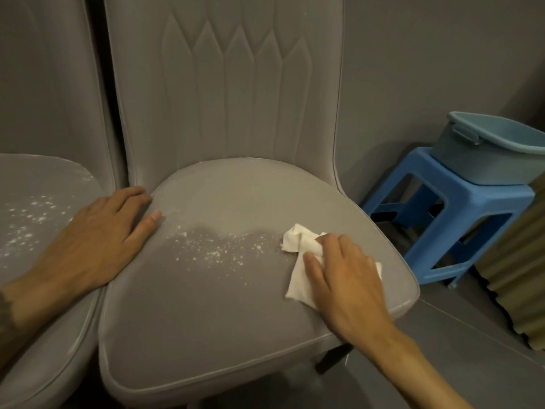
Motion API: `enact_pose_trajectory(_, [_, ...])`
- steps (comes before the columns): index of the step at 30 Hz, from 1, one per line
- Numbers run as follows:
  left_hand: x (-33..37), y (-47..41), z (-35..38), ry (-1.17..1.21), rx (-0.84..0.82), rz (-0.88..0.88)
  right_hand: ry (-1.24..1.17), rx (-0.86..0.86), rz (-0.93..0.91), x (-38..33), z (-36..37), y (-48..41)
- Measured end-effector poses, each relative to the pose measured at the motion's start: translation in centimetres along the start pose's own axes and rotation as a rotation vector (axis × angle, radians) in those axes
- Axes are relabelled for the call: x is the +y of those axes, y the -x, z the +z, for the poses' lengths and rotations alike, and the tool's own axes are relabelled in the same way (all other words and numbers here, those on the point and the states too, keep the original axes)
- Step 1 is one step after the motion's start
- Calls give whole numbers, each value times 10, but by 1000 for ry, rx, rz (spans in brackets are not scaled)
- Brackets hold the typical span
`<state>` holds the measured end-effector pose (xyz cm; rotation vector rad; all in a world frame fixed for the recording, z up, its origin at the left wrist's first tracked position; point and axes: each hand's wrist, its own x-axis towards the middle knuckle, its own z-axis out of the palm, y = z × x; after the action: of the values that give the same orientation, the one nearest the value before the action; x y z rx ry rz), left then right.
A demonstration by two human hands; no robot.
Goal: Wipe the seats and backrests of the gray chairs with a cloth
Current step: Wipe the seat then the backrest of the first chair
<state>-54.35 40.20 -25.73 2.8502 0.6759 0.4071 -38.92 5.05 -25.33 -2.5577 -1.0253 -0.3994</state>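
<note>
Right hand (348, 278), fingers nearly straight, presses a white cloth (298, 252) flat onto the right part of the gray chair seat (206, 314); the palm hides much of the cloth. Left hand (100, 237) rests open, fingers spread, on the seat's left edge. Both forearms are cut off by the frame. White specks (212, 249) lie mid-seat, just left of the cloth. A second seat (35, 202), also speckled, is cropped at left. Behind rises the quilted backrest (230, 84). At right a blue stool (442, 208) carries a partly cropped tub (495, 154), on a gray floor (457, 335) against a gray wall (427, 54).
</note>
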Motion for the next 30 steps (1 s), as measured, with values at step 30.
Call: enact_pose_trajectory(30, [18,51,-29,-17,-2,-83,12,-247,13,-6,20,-116])
